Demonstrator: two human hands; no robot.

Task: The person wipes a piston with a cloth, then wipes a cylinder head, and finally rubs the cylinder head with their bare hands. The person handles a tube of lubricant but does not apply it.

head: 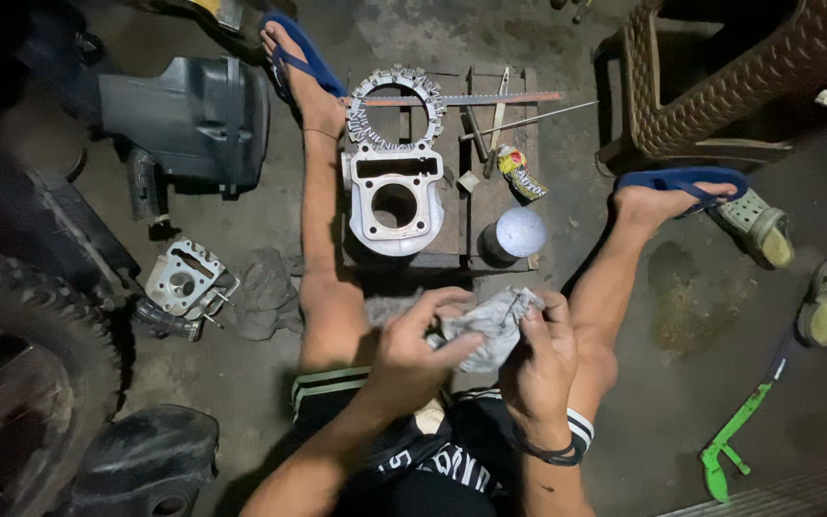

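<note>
I sit on the floor with my legs spread. Both hands are in front of my lap, closed on a crumpled grey rag [492,327]. My left hand [415,349] grips its left side and my right hand [540,359] pinches its right side. Just beyond them a silver engine cylinder block [392,196] lies on a small wooden board [490,196], with a round toothed metal ring [396,107] behind it. A white-capped can [514,235] stands on the board's near right corner.
A hacksaw blade [471,99], thin metal tools and a small packet [521,170] lie on the board. A cylinder head [184,280], a grey cloth [265,292], a black panel [184,120] and a tyre [11,354] are left. A brown stool [720,77], shoes and a green tool [734,431] are right.
</note>
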